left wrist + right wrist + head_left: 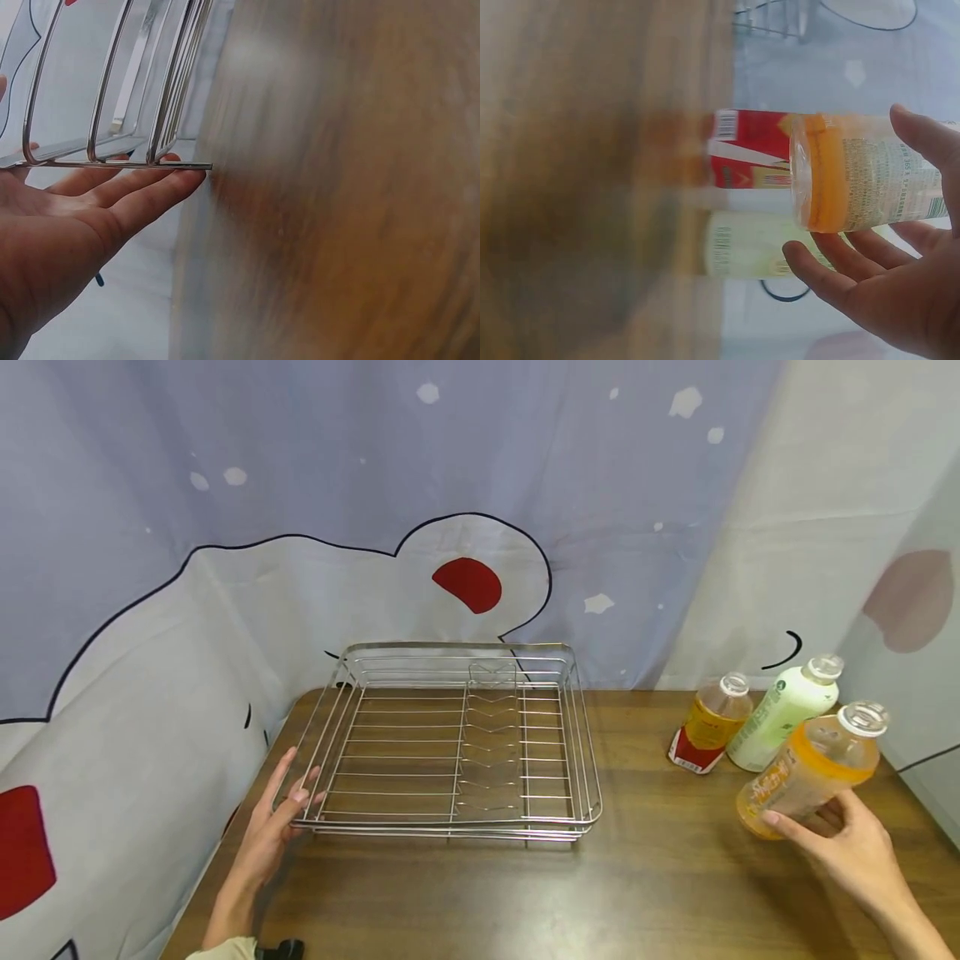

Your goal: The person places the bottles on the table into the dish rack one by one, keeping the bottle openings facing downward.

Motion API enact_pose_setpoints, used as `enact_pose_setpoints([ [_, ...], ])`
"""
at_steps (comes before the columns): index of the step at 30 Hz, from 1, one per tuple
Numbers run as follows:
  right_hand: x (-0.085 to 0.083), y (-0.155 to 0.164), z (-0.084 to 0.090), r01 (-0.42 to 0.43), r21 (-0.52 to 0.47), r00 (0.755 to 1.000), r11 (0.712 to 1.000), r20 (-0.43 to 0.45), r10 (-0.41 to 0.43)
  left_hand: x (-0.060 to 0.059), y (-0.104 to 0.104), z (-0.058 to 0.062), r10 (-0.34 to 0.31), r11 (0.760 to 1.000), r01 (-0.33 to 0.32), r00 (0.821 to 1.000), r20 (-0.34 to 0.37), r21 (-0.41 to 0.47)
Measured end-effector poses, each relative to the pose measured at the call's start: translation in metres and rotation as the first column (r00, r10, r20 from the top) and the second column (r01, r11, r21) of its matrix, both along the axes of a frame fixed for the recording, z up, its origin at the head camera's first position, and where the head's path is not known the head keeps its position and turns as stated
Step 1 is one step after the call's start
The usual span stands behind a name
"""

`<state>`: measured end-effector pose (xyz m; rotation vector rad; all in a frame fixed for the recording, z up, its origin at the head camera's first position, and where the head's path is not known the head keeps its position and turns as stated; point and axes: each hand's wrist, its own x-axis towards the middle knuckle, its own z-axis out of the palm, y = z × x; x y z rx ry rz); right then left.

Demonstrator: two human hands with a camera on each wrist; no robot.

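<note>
At the left end of a metal wire dish rack (401,822), my left hand (262,835) holds the front corner. The left wrist view shows the fingers (150,196) stretched along the underside of a wire (120,163), with the thumb mostly cut off by the frame. On the far right, my right hand (851,852) grips a clear plastic bottle (813,768) with orange bands and no cap. The right wrist view has the thumb on one side of this bottle (870,172) and the fingers on the other, its base raised off the tabletop.
Just behind the held bottle stand a pale green bottle (780,718) and a smaller bottle (708,727) with a red and yellow label. A patterned curtain (622,560) hangs along the back of the wooden table (465,902) and down both sides.
</note>
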<state>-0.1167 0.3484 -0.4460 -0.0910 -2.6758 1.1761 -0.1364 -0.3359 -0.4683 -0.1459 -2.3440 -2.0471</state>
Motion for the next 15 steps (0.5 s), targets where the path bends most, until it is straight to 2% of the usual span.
enact_pose_setpoints([
  [11,0.0,0.0,0.043,0.008,0.04,1.0,0.999,-0.001,-0.008,0.001,-0.001,0.0,-0.001,1.0,0.001,1.0,0.01,-0.029],
  [15,0.0,-0.011,0.06,-0.01,0.063,0.999,0.998,-0.051,0.013,0.001,0.0,0.001,0.011,0.999,-0.011,1.0,0.005,-0.044],
])
